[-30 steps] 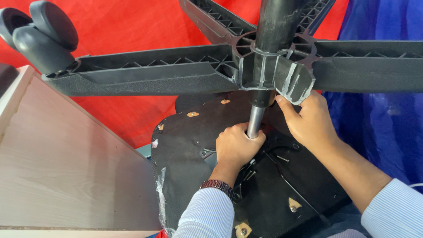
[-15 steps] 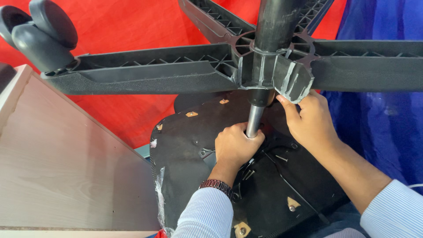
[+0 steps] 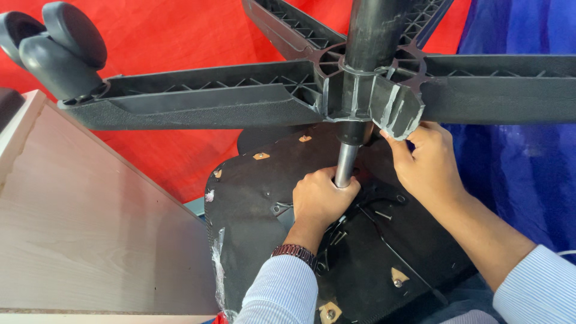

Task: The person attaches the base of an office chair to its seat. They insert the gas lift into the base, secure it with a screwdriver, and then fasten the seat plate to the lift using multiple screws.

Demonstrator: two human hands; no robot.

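Left sleeve and wrist: a pale striped cuff [image 3: 282, 294] and a dark beaded wristband [image 3: 295, 252] sit nearest the camera, low in the view.

Left hand: the left hand [image 3: 321, 201] is closed in a fist around the foot of the metal gas-lift column [image 3: 344, 165], where the column meets the seat plate.

Right hand: the right hand [image 3: 427, 162] is partly open, fingertips pressed up against the broken, jagged stub [image 3: 397, 111] of one leg at the hub; it steadies rather than clasps.

Seat underside: the black chair seat [image 3: 258, 204] lies upside down, with loose screws [image 3: 384, 214] near the mechanism and torn wrap along its left edge.

Table: a pale wood-grain tabletop [image 3: 90, 234] stands just beside the seat, to the left.

Chair base: the black plastic star base [image 3: 240, 102] rides on top of the column, above both hands, its arms spreading across the view.

Caster: a twin grey caster [image 3: 57, 45] sits at the end of the left arm.

Handling: the base looks stiff, bulky and top-heavy; the polished column is likely slippery, so the ribbed hub or an intact arm looks the surer hold. The snapped stub looks sharp.

Backdrop: red fabric [image 3: 180, 42] and blue fabric [image 3: 522, 180] hang behind.
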